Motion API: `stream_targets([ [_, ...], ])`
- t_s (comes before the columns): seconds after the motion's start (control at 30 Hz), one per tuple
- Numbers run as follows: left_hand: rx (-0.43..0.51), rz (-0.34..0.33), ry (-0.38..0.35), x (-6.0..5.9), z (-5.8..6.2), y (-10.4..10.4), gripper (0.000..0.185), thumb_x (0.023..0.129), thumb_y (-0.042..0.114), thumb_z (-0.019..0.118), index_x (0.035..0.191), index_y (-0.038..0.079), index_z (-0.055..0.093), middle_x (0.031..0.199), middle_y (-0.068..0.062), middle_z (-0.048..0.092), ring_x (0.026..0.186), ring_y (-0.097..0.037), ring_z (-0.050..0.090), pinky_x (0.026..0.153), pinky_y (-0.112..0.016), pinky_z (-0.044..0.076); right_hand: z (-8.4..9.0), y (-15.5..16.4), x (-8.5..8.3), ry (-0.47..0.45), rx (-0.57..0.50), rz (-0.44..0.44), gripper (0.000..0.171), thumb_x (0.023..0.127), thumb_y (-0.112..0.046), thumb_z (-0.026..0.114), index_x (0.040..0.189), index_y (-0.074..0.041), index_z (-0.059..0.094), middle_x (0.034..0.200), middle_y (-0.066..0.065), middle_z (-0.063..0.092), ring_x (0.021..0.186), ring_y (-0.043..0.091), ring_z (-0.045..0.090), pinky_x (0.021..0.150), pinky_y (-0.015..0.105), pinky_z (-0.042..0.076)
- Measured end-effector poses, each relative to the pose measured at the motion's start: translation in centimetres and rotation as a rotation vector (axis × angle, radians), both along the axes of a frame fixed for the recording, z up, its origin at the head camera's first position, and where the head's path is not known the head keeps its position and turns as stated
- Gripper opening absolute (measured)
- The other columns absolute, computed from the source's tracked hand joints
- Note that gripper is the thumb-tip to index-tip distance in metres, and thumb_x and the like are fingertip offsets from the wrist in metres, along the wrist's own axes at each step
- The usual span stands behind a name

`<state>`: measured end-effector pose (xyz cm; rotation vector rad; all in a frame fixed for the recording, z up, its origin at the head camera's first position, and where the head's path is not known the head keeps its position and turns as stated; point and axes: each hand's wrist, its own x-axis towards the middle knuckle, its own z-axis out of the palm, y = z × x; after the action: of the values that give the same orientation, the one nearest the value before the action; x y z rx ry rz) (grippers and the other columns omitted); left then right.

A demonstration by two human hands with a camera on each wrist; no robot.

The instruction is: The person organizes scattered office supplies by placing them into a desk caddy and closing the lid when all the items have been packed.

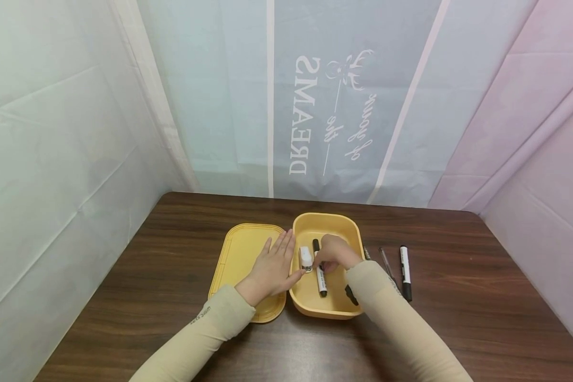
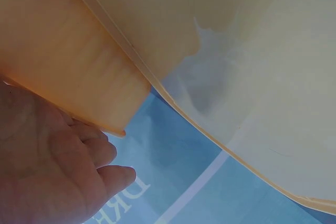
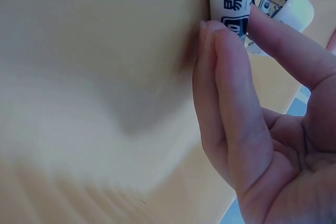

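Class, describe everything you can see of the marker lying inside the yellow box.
The marker is a white barrel with black ends and printed characters, plastic by its look. It lies flat, lengthwise on the floor of the open yellow box, beside a small white object. The right hand pinches its barrel between thumb and fingertips.

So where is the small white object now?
In the head view, the small white object lies inside the yellow box, at its left wall, between the left hand and right hand.
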<state>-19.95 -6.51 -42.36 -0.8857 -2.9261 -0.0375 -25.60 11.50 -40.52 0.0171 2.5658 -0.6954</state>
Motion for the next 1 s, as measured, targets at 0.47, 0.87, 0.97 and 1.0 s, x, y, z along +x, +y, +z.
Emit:
stream_targets([
  [0.47, 0.022, -0.01, -0.021, -0.6, 0.6, 0.0, 0.079, 0.096, 0.053, 0.035, 0.146, -0.007, 0.023, 0.154, -0.02, 0.017, 0.141, -0.031, 0.017, 0.111, -0.05, 0.018, 1.1, 0.5, -0.5, -0.058, -0.12, -0.036, 0.02, 0.073, -0.004, 0.077, 0.076, 0.004, 0.059, 0.065, 0.014, 0.065, 0.054, 0.021, 0.065, 0.056, 0.032, 0.056],
  [0.87, 0.008, -0.001, -0.039, -0.7, 0.8, 0.0, 0.079, 0.096, 0.054, 0.034, 0.147, -0.006, 0.021, 0.154, -0.019, 0.015, 0.142, -0.03, 0.015, 0.112, -0.049, 0.017, 1.9, 1.9, -0.9, -0.126, -0.331, -0.055, 0.018, 0.081, -0.007, 0.07, 0.07, 0.006, 0.065, 0.062, 0.011, 0.064, 0.051, 0.014, 0.062, 0.059, 0.028, 0.056],
  [0.97, 0.005, -0.001, -0.039, -0.6, 0.8, 0.0, 0.08, 0.096, 0.054, 0.034, 0.147, -0.006, 0.02, 0.154, -0.019, 0.015, 0.142, -0.03, 0.015, 0.112, -0.05, 0.017, 1.8, 2.4, -1.2, -0.152, -0.411, -0.054, 0.017, 0.082, -0.007, 0.069, 0.075, 0.008, 0.066, 0.063, 0.009, 0.064, 0.052, 0.013, 0.062, 0.058, 0.026, 0.055],
  [1.0, 0.005, -0.001, -0.04, -0.6, 0.8, 0.0, 0.08, 0.096, 0.054, 0.034, 0.147, -0.006, 0.02, 0.154, -0.019, 0.015, 0.142, -0.03, 0.015, 0.112, -0.05, 0.017, 1.7, 2.6, -1.2, -0.163, -0.441, -0.057, 0.018, 0.083, -0.007, 0.068, 0.077, 0.009, 0.066, 0.063, 0.008, 0.064, 0.053, 0.012, 0.062, 0.057, 0.026, 0.055],
])
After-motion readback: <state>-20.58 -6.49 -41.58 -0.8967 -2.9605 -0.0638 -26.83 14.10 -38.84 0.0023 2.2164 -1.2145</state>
